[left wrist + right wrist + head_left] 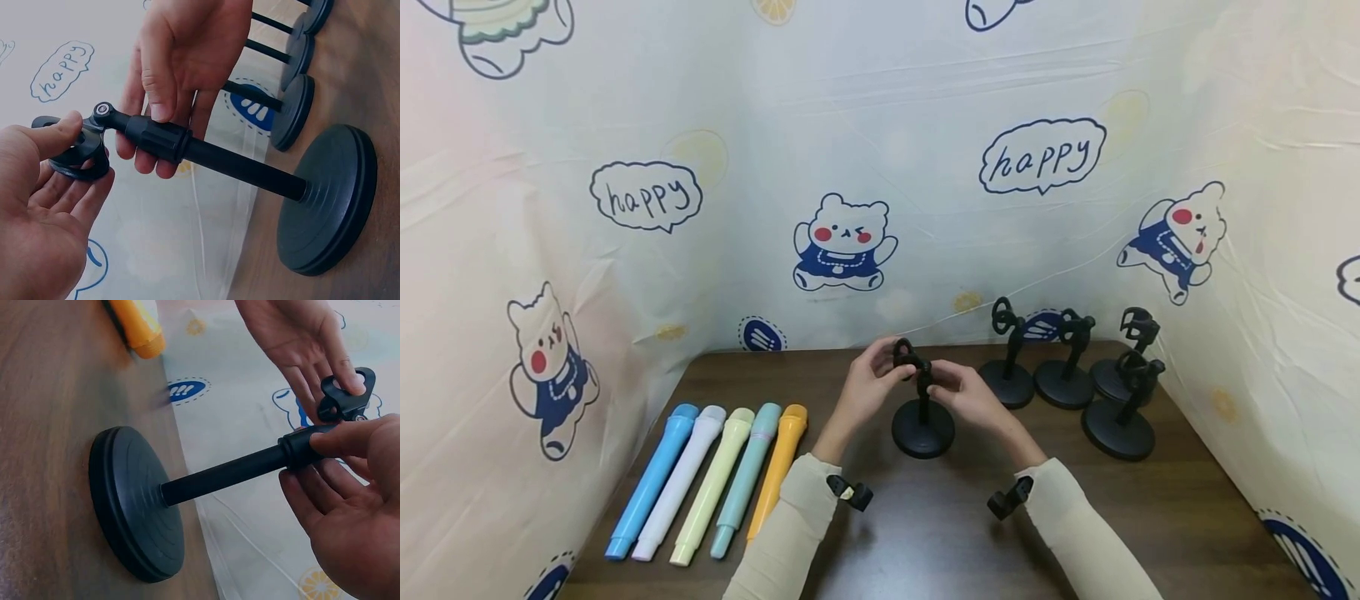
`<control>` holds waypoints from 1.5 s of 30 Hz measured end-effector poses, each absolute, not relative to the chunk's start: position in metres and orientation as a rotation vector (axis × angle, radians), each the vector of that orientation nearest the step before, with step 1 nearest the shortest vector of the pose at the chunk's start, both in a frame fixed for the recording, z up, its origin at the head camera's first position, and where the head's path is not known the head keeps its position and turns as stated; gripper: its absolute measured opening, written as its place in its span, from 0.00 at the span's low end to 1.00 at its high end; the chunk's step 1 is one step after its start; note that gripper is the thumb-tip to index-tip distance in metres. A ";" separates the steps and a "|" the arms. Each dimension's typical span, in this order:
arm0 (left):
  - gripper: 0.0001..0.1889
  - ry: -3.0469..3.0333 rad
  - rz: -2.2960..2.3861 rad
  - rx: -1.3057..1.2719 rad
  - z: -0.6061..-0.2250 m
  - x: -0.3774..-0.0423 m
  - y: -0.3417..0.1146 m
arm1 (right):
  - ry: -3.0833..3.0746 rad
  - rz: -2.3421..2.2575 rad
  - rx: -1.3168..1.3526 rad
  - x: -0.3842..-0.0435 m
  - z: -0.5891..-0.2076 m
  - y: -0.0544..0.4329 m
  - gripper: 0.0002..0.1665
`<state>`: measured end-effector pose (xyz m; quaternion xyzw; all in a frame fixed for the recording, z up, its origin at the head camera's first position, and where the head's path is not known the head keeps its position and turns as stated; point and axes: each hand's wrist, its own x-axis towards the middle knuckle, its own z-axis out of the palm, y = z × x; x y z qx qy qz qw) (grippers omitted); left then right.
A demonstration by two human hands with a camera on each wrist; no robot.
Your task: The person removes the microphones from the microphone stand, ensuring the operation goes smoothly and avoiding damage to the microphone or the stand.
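Observation:
A black microphone stand (923,429) with a round base stands upright on the table between both hands. My left hand (868,379) pinches the ring-shaped clip (78,150) at its top, thumb on one side and fingers on the other. Just below the joint, my right hand (964,396) grips the ribbed collar (156,139) on the pole, as the left wrist view shows. In the right wrist view the same collar lies between the right thumb and fingers, with the pole (225,475) running down to the base (137,506).
Several more black stands (1063,383) are grouped at the back right of the brown table (925,533). On the left lies a row of toy microphones in blue (651,483), white, yellow, teal and orange (778,467). A printed curtain (925,167) encloses the back and sides.

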<state>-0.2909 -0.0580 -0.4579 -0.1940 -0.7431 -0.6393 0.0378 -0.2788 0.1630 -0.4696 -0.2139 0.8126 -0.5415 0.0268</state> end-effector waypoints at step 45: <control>0.24 -2.250 -1.939 -0.613 -0.462 -0.288 -0.055 | 2.811 -1.808 -0.335 -0.270 -0.489 0.140 0.22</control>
